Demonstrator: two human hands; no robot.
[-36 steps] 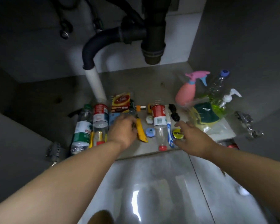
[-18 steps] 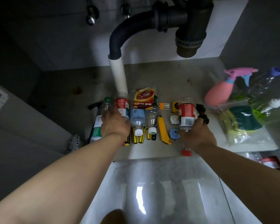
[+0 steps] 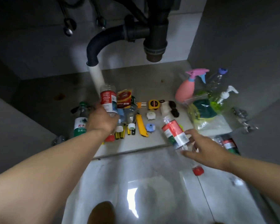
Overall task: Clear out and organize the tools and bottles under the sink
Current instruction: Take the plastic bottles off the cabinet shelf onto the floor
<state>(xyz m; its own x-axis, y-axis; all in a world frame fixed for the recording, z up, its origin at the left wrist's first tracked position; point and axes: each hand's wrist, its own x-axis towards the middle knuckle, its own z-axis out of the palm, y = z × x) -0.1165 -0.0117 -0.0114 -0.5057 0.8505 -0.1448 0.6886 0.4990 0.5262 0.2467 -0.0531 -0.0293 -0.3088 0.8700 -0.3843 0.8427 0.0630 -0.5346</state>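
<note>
The left hand (image 3: 102, 122) is gripping a clear red-label bottle (image 3: 108, 101), with the fingers curled round its body. The bottle is pointing its base toward the back, in the row on the cabinet floor (image 3: 152, 78), just beside a green-label bottle (image 3: 81, 122). I cannot tell if it is resting or lifted. The right hand (image 3: 205, 151) is wrapping thumb and fingers round a second red-label bottle (image 3: 174, 133), which is tilting. Both bottles are looking empty. At the right, a pump bottle (image 3: 220, 101) is holding green liquid and a plastic bag (image 3: 204, 113) is holding something green, near a pink spray bottle (image 3: 187, 89).

Half a second ago the second red-label bottle was lying in the row. Now it is hanging over the front edge (image 3: 136, 151), its red cap above the floor tiles (image 3: 152, 191).

Bare cabinet floor is showing behind the row, beside the white pipe (image 3: 96, 76).
</note>
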